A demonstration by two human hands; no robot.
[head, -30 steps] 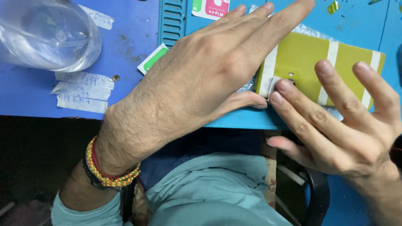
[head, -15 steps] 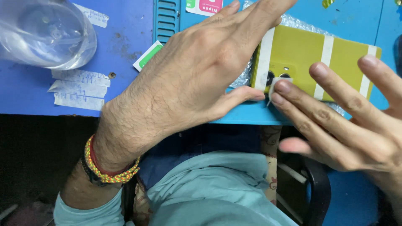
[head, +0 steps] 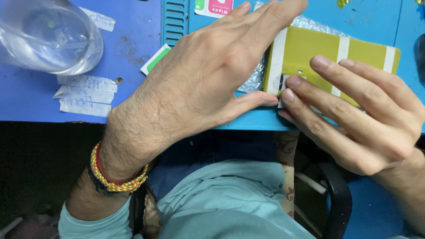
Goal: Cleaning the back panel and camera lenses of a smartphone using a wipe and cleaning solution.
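An olive-yellow flat slab [head: 310, 55] with white strips across it lies on a light blue mat [head: 256, 119], partly over bubble wrap [head: 254, 79]. My left hand [head: 208, 75] is spread flat, fingers apart, its fingertips and thumb against the slab's left end. My right hand [head: 354, 106] comes in from the right. Its fingertips press on a white strip end at the slab's near left corner. Neither hand is closed around anything.
A clear plastic bowl [head: 48, 35] sits at the top left on the darker blue table [head: 133, 44]. Paper label scraps [head: 86, 95] lie below it. A small green-and-white packet [head: 155, 59] and a pink-and-white wipe packet [head: 214, 6] lie near the mat's ribbed edge.
My right hand's fingers have slid slightly left and lower over the slab. The left hand holds the same spread pose at the slab's left end.
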